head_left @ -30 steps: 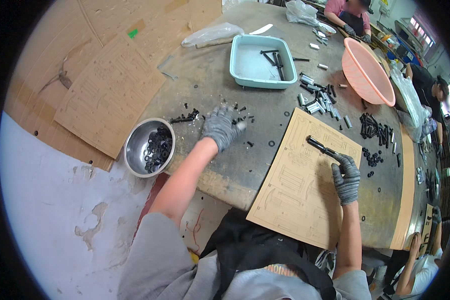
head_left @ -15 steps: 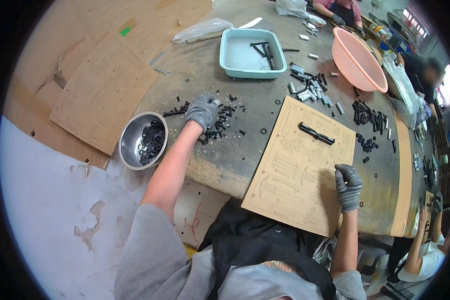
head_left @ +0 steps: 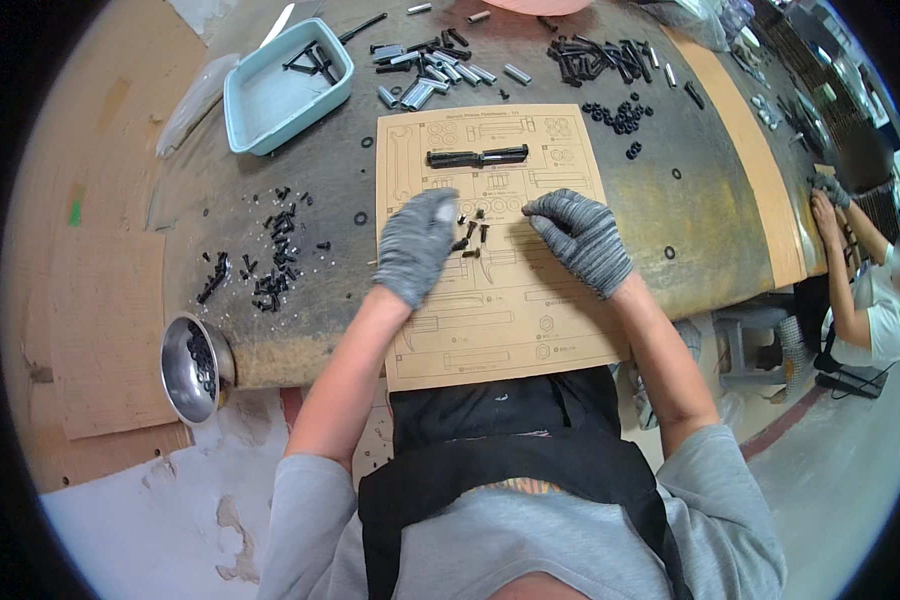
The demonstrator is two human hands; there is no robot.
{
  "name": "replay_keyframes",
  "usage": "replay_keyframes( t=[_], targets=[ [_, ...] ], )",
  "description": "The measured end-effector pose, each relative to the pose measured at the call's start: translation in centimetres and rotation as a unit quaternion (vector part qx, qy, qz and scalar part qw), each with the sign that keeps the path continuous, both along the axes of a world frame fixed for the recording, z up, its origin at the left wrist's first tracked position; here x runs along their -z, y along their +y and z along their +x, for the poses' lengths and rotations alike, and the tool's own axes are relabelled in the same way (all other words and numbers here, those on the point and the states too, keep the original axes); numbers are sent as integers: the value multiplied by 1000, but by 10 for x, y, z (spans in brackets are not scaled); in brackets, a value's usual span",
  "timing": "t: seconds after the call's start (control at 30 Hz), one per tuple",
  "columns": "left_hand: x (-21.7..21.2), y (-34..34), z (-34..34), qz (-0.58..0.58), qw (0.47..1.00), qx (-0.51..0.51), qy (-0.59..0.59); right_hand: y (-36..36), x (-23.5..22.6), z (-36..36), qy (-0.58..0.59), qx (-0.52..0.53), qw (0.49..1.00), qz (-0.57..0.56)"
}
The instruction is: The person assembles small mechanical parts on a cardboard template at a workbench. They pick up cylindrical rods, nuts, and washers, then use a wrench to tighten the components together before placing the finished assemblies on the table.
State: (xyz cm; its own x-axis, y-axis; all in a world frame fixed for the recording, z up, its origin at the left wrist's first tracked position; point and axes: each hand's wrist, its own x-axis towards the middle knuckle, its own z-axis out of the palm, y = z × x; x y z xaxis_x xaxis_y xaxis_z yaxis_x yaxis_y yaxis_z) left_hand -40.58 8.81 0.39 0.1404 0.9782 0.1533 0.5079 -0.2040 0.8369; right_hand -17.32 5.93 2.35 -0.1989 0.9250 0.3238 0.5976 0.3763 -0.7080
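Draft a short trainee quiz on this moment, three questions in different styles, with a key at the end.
1. True or false: small black screws lie on the printed cardboard sheet, between the gloved left hand and the gloved right hand.

2. On which side of the sheet is the metal bowl, as the person sees it?
A) left
B) right
C) far side

3. Fill in the colour: the light-blue basin holds long, ____ bolt-like parts.

Key: 1 true; 2 A; 3 black.
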Motion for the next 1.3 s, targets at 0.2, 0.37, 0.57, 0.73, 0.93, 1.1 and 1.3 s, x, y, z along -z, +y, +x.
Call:
replay_keyframes(
  t=[0.2, 0.37, 0.57, 0.73, 0.93, 1.1, 1.3],
  targets=[
    [-9, -5, -53, -3, 997, -29, 70, 7, 9, 1, -53, -5, 998, -23],
    [-28, 7, -22, -19, 984, 63, 167, 39, 6, -15, -124, -19, 992, -3],
    [-23, 31, 1, -61, 971, 96, 212, 51, -6, -40, -369, -53, 928, -16],
    [-31, 54, 29, -130, 956, 112, 240, 57, -1, -23, -89, 57, 987, -120],
    [-26, 45, 38, -44, 961, 115, 248, 66, 17, -18, 14, 102, 987, -124],
    [-11, 41, 38, 5, 966, 94, 239, 67, 19, -23, -32, 129, 983, -125],
    [-25, 44, 34, -61, 974, 115, 185, 62, 21, -22, -21, 108, 992, -61]
  ],
)
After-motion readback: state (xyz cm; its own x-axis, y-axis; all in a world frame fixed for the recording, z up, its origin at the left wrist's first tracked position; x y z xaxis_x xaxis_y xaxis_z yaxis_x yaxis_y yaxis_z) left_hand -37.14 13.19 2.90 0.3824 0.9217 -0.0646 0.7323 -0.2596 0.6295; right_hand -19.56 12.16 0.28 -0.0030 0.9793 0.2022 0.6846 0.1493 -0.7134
